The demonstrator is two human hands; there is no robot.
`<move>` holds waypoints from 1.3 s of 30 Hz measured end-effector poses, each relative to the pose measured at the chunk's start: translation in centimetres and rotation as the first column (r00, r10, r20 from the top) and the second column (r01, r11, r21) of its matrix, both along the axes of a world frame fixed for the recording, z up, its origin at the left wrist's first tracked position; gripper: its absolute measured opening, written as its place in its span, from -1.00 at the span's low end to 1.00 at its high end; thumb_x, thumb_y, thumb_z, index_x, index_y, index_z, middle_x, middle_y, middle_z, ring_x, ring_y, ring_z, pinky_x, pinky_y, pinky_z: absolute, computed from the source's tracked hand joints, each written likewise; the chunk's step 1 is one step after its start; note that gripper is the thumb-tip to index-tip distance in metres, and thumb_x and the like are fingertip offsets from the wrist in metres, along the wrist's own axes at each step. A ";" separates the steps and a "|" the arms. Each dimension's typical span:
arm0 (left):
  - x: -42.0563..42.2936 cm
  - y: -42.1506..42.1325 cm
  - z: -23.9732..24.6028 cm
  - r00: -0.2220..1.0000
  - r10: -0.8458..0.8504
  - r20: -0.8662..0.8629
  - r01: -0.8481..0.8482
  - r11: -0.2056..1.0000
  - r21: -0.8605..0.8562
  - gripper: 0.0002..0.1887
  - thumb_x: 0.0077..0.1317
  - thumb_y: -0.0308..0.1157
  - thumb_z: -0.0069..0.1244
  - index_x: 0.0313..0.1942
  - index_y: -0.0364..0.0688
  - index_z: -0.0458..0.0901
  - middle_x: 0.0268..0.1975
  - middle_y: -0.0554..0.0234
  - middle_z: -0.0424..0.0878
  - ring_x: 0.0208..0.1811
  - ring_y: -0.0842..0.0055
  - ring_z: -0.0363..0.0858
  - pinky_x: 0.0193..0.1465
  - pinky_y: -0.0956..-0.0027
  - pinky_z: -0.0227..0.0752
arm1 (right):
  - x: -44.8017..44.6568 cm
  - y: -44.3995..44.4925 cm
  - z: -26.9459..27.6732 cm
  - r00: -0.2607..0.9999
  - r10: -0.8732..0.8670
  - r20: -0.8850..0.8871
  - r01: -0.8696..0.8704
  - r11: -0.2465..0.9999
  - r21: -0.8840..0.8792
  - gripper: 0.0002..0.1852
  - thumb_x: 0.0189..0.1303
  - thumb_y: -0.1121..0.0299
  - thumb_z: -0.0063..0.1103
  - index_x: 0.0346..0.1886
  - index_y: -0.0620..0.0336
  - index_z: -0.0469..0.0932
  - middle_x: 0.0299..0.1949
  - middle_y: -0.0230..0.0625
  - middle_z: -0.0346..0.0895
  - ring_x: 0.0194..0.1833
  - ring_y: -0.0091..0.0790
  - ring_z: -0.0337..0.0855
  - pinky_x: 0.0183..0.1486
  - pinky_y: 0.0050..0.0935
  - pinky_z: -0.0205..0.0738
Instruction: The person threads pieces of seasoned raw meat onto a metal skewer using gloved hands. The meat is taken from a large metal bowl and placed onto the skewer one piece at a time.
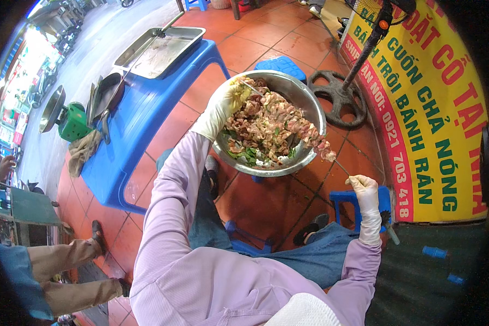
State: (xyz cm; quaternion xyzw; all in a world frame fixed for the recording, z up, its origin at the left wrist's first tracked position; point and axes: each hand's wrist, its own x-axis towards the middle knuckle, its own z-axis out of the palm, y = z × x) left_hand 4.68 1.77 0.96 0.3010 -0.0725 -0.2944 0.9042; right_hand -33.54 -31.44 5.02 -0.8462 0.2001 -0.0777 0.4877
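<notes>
A metal skewer (pixel 342 168) crosses the steel bowl (pixel 318 122) on a slant, threaded with pieces of raw meat (pixel 299 122). My right hand (pixel 363 188), in a pale glove, grips its bare rod outside the bowl's right rim. Past that hand show a black toothed wheel (pixel 385 217) and a grey handle (pixel 393 236), in line with the rod. In the bowl's upper left, my left hand (pixel 230 98) wears a glove stained yellow. Its fingers curl by the skewer's tip; what lies between them is hidden. Loose meat (pixel 248 116) and green leaves (pixel 250 157) lie below the skewer.
On the left, a blue plastic table (pixel 155 110) bears a metal tray (pixel 159 53) with another skewer, and a frying pan (pixel 109 91). A green scale (pixel 71 122) stands beyond. A fan's base (pixel 338 100) is right of the bowl. Another person's legs (pixel 65 265) show lower left.
</notes>
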 end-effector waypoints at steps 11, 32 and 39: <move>-0.1 0.2 0.5 0.990 0.127 0.055 -0.126 0.992 -0.024 -0.70 0.34 -0.62 -0.09 0.06 -0.22 0.42 -0.04 0.08 0.60 0.04 0.31 0.60 0.06 0.25 0.60 | 0.2 0.5 0.0 0.999 -0.005 0.042 0.006 1.000 -0.006 -0.79 0.28 0.34 0.21 -0.41 0.29 0.67 -0.49 -0.47 0.64 -0.45 -0.69 0.47 -0.37 -0.61 0.33; 0.5 0.3 -0.4 0.966 0.205 0.160 -0.227 0.964 0.137 -0.68 0.33 -0.48 0.00 0.06 -0.41 0.47 -0.02 -0.02 0.61 0.02 0.22 0.61 0.17 0.31 0.49 | 0.4 0.8 0.6 1.000 0.000 0.011 0.000 0.999 -0.043 -0.79 0.28 0.34 0.20 -0.39 0.29 0.67 -0.48 -0.43 0.65 -0.43 -0.65 0.50 -0.35 -0.59 0.35; 0.1 -0.2 -0.2 0.955 0.248 0.161 -0.273 0.949 0.157 -0.72 0.33 -0.55 -0.04 0.03 -0.42 0.48 -0.07 0.00 0.62 -0.01 0.22 0.62 0.12 0.31 0.53 | 0.6 0.7 -0.1 1.000 0.014 0.023 -0.014 1.000 -0.019 -0.81 0.26 0.37 0.21 -0.39 0.30 0.67 -0.46 -0.41 0.67 -0.41 -0.64 0.54 -0.32 -0.57 0.40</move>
